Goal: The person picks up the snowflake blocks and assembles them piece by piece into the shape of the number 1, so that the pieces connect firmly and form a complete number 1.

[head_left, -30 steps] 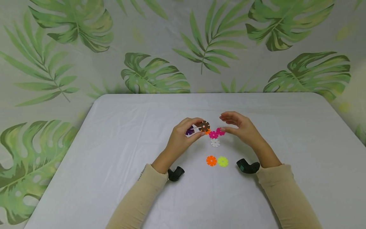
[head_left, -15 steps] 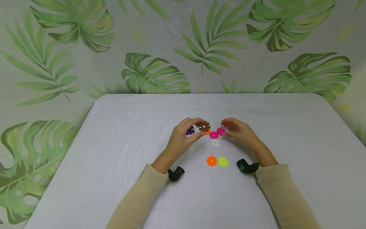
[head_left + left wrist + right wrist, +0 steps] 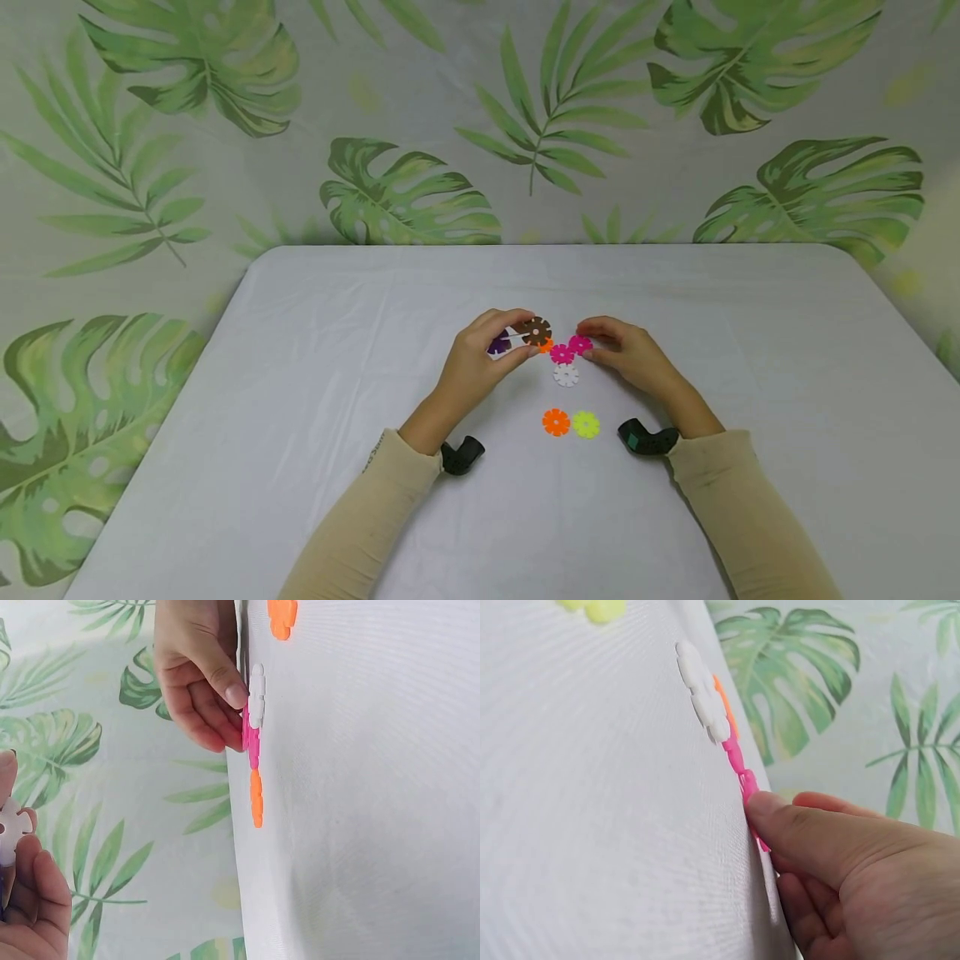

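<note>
My left hand (image 3: 474,354) pinches joined notched plastic discs above the table. A brown disc (image 3: 536,332) faces the head camera, a white disc (image 3: 12,831) shows almost edge-on in that view, and a purple disc (image 3: 498,342) is partly behind the hand. On the table lies a cluster: an orange disc (image 3: 546,345) partly covered from above, a pink disc (image 3: 562,354), a white disc (image 3: 566,375) and a second pink disc (image 3: 581,344) at the right. My right hand (image 3: 633,354) holds that right pink disc between thumb and fingers.
Nearer me lie a flat orange disc (image 3: 556,422) and a yellow disc (image 3: 587,425), side by side. Black wrist cameras, one at the left wrist (image 3: 462,456) and one at the right (image 3: 647,437), sit low over the white table (image 3: 300,375). A leaf-patterned cloth (image 3: 405,108) hangs behind.
My right hand has come down and inward, its fingers drawing together at the right pink disc. The left hand with the brown, white and purple discs stays nearly still.
</note>
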Available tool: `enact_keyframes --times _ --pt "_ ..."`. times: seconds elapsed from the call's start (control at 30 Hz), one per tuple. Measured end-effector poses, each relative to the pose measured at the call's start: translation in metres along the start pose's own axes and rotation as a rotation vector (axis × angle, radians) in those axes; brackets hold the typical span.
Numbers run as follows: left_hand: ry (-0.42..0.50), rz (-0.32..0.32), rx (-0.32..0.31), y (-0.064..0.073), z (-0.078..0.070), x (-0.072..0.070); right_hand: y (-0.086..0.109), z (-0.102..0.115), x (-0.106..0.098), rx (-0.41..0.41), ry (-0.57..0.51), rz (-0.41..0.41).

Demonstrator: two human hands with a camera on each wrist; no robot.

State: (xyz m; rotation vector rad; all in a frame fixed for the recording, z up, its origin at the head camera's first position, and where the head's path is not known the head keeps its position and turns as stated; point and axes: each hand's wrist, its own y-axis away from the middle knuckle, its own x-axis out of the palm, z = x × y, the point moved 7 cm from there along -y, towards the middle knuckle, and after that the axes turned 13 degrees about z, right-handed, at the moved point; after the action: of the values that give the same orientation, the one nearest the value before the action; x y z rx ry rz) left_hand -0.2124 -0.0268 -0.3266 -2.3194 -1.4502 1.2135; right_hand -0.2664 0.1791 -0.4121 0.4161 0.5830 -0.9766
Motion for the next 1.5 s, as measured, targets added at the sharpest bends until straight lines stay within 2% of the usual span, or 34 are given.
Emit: enact_keyframes --times 0.17,0.37,0.7,0.93,1.03,1.27,1.5 --pt "0.01 -0.005 0.005 0.0 0.001 0.0 -0.001 -0.001 0.001 0.028 -0.001 -0.009" --pt "0.004 -0.001 0.004 0.0 0.0 0.0 0.0 -0.001 -0.002 0.04 0.055 -0.048" --pt "0.015 0.005 -0.014 0.0 0.002 0.001 0.002 0.002 -0.007 0.001 -0.01 -0.085" --pt "0.003 -0.002 -0.005 0.0 0.001 0.0 0.005 0.006 -0.013 0.018 -0.059 -0.105" --pt "-0.002 0.0 -0.003 0.0 0.002 0.001 0.006 0.01 -0.016 -0.018 -0.124 -0.11" --pt "0.001 0.002 -0.001 0.0 0.001 0.001 0.01 0.029 -0.023 -0.173 -0.303 -0.109" --pt "-0.005 0.002 -0.005 0.0 0.002 0.001 0.017 0.057 -0.028 -0.239 -0.323 -0.093"
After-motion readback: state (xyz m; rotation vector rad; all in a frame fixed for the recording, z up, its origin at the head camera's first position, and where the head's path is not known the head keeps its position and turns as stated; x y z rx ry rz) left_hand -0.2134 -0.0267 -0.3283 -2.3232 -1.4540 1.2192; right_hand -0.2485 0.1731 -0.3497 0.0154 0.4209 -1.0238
